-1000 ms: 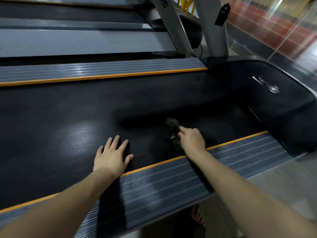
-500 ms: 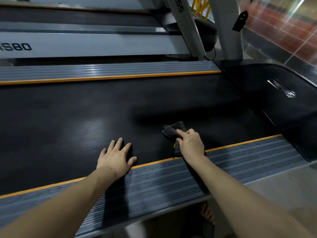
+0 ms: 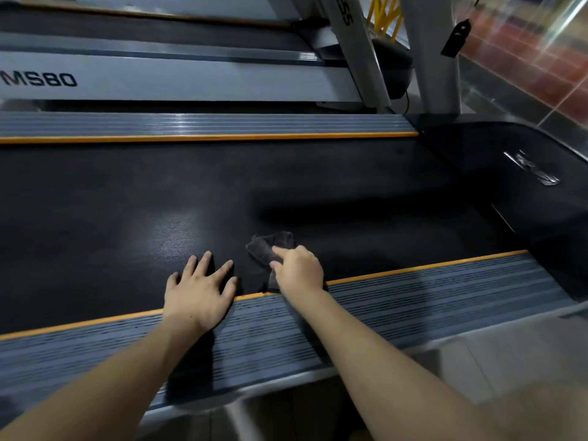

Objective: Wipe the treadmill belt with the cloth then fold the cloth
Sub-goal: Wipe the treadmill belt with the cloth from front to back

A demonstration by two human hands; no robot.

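- The dark cloth (image 3: pixel 270 246) lies bunched on the treadmill belt (image 3: pixel 127 198), close to the near orange stripe (image 3: pixel 413 268).
- The right hand (image 3: pixel 297 270) has its grip curled over the cloth's near part; how firmly is hard to tell in this dim view.
- The left hand (image 3: pixel 199 289) lies flat on the belt with fingers spread, holding nothing.
- For a good wipe, spread the cloth under the palm, press evenly, and make overlapping strokes across the belt towards the far rail (image 3: pixel 203 125).
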